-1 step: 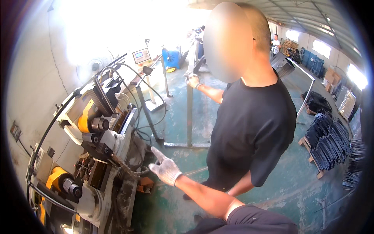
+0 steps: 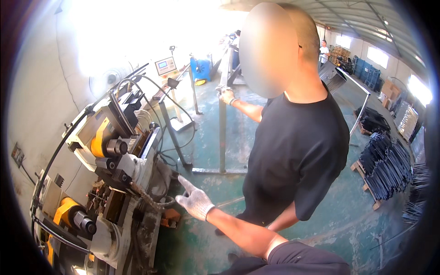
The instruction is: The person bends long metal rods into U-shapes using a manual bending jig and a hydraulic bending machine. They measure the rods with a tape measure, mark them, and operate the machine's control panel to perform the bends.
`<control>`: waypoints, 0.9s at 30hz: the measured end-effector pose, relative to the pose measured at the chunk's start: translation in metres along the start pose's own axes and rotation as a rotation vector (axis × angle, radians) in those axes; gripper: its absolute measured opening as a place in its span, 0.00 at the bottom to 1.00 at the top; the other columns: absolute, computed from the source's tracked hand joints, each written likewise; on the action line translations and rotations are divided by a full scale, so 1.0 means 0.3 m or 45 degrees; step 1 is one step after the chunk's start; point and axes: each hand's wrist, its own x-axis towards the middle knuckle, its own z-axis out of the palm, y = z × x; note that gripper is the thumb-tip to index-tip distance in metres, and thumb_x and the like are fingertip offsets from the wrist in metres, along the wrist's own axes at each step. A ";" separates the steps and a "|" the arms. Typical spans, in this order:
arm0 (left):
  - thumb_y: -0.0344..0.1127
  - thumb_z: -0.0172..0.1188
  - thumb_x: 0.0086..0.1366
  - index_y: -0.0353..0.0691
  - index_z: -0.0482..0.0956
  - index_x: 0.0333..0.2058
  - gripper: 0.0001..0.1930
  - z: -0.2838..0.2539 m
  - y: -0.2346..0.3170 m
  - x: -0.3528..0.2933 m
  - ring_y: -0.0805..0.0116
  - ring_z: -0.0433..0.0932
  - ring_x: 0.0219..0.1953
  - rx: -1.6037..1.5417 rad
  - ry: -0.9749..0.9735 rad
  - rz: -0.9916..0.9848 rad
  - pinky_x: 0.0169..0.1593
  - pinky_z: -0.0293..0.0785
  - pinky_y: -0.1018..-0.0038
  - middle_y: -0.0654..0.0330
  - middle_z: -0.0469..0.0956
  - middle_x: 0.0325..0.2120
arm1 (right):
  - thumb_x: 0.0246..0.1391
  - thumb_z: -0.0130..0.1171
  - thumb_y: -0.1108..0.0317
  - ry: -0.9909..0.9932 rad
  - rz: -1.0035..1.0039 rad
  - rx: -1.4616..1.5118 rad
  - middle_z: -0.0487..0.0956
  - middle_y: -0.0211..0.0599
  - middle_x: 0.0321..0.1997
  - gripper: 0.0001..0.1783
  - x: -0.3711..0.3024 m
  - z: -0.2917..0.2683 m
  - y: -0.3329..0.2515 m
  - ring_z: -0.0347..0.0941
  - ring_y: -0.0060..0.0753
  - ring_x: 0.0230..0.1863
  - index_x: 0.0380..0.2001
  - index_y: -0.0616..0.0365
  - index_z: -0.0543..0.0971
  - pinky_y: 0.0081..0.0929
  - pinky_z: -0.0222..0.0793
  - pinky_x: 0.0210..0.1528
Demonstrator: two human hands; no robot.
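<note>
My right hand (image 2: pixel 196 201), in a pale knitted work glove, reaches left from the lower right over the floor. One finger points up and away, with the thumb side apart from it, and nothing shows in its grip. Its fingertips are beside the edge of a white and grey machine (image 2: pixel 145 172) with yellow-cased units (image 2: pixel 97 145), dark ribbed cylinders (image 2: pixel 116 147) and hoses. Whether they touch it I cannot tell. A co-worker (image 2: pixel 293 146) in a black T-shirt stands close ahead, with a gloved hand (image 2: pixel 224 94) on an upright metal post (image 2: pixel 222 133). My left hand is not visible.
A control box (image 2: pixel 165 65) with a screen stands beyond the machine, near a blue bin (image 2: pixel 200 68). Bundled dark metal bars (image 2: pixel 386 166) lie on a wooden pallet (image 2: pixel 366 183) at right. A metal frame's foot bar (image 2: pixel 206 171) crosses the green floor. Other people are farther back.
</note>
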 end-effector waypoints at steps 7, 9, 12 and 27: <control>0.46 0.48 0.71 0.43 0.77 0.51 0.18 -0.271 0.274 0.012 0.57 0.75 0.49 -0.025 -0.229 0.157 0.50 0.73 0.62 0.54 0.77 0.47 | 0.54 0.59 0.58 -0.060 0.157 -0.077 0.81 0.51 0.42 0.40 -0.029 0.070 0.195 0.78 0.48 0.45 0.69 0.52 0.59 0.36 0.71 0.50; 0.49 0.57 0.55 0.44 0.85 0.37 0.19 -0.403 0.434 -0.010 0.52 0.82 0.44 -0.163 -0.104 -0.183 0.50 0.75 0.65 0.50 0.83 0.35 | 0.54 0.57 0.57 -0.181 0.323 -0.111 0.79 0.55 0.49 0.40 -0.052 0.060 0.162 0.77 0.53 0.51 0.69 0.53 0.58 0.38 0.70 0.55; 0.47 0.56 0.55 0.43 0.85 0.35 0.17 -0.594 0.599 0.013 0.51 0.82 0.41 -0.211 -0.064 -0.040 0.48 0.76 0.63 0.51 0.84 0.33 | 0.54 0.57 0.57 -0.130 0.323 -0.151 0.79 0.56 0.50 0.39 -0.081 0.091 0.251 0.76 0.54 0.52 0.68 0.54 0.60 0.39 0.69 0.56; 0.45 0.56 0.60 0.39 0.82 0.42 0.18 -0.862 1.196 0.606 0.50 0.80 0.47 -0.004 -0.299 0.441 0.52 0.74 0.63 0.49 0.82 0.41 | 0.53 0.59 0.57 0.158 0.449 -0.243 0.81 0.51 0.46 0.36 0.252 0.110 0.469 0.77 0.51 0.50 0.65 0.53 0.65 0.37 0.70 0.55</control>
